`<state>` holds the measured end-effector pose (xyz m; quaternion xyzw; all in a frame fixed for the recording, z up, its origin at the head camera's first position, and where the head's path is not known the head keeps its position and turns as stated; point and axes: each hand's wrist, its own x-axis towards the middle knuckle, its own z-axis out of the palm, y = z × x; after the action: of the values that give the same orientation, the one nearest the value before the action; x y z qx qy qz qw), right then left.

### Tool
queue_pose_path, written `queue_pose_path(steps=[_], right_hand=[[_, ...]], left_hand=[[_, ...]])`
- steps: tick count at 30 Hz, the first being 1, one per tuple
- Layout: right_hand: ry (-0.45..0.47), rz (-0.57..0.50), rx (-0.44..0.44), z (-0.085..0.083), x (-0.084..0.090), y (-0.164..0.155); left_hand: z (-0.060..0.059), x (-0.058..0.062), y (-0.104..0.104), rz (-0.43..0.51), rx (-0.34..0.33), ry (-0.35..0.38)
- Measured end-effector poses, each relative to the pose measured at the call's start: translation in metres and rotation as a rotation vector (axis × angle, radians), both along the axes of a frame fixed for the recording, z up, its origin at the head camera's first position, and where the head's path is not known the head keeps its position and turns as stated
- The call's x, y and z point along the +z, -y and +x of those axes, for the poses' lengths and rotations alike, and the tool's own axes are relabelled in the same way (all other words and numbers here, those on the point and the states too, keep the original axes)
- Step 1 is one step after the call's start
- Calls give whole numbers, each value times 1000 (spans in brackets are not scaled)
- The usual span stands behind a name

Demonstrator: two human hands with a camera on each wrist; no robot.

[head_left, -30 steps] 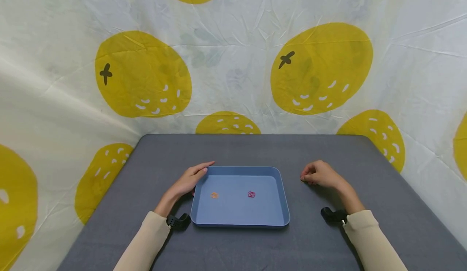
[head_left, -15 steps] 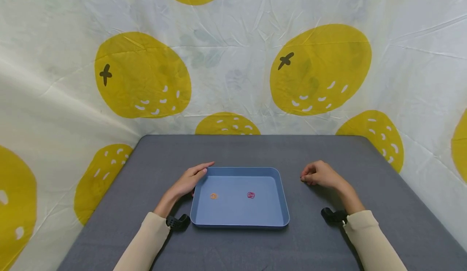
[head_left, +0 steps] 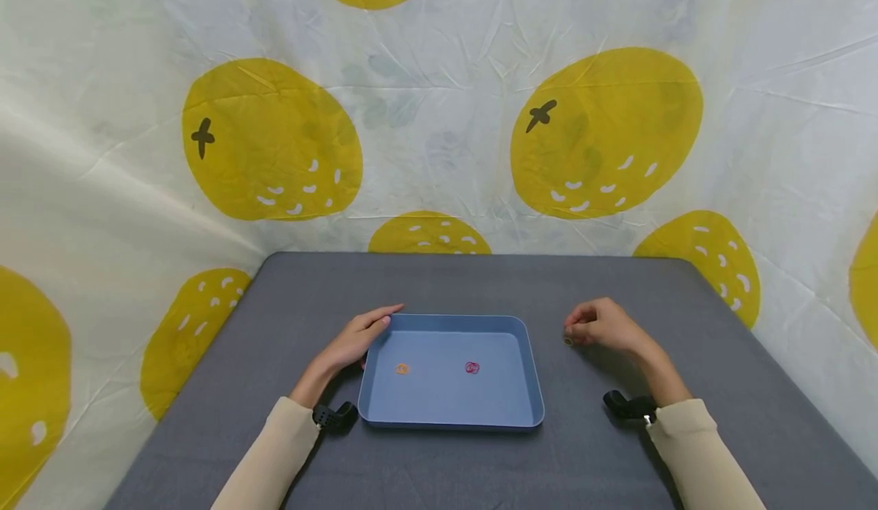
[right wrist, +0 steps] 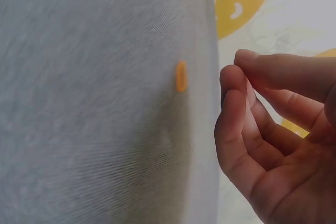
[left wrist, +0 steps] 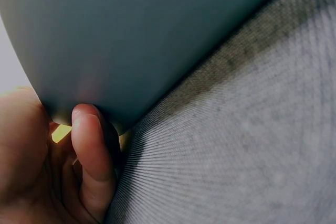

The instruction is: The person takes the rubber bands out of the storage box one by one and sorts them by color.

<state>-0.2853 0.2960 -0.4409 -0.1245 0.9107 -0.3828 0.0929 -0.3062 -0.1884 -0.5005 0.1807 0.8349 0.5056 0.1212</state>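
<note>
My left hand (head_left: 357, 338) grips the far left corner of a shallow blue tray (head_left: 451, 411), its thumb at the rim. In the left wrist view, a bent finger (left wrist: 90, 140) lies against the tray's outer wall (left wrist: 131, 40). To the right of the tray, my right hand (head_left: 607, 325) hovers just over the table, fingers loosely bent, thumb and fingertips close together. A small orange rubber band (right wrist: 181, 76) lies on the cloth below those fingertips, apart from them. Inside the tray sit small orange rubber bands (head_left: 402, 369) on the left and pinkish-red rubber bands (head_left: 472, 367) near the middle.
A grey cloth covers the table (head_left: 439, 472). Behind it hangs a white curtain (head_left: 439, 113) printed with large yellow fruit shapes. Each wrist carries a black camera mount, one by the tray's near left corner (head_left: 336, 417), the other on the right wrist (head_left: 627, 405).
My right hand has risen slightly from the cloth, and the small rubber band now shows below its fingertips. The left hand and the tray stay where they were.
</note>
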Motion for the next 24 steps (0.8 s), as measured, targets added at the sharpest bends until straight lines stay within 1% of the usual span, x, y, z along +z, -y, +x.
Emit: queue_pose_path(steps=[7,9,12,17,24], right_hand=[[-11,-15,9,3,10,4],[-16,-23,19,4,13,6],[-35,-19,36,6,19,12],[-88,2,84,8,28,27],[-116,10,161,0,39,48]], left_hand=[[-2,1,-3,-21,12,-15],[-2,1,-3,-20,8,-21],[-2,1,-3,-8,-9,-13],[0,0,-1,13,-32,0],[0,0,-1,14,-24,4]])
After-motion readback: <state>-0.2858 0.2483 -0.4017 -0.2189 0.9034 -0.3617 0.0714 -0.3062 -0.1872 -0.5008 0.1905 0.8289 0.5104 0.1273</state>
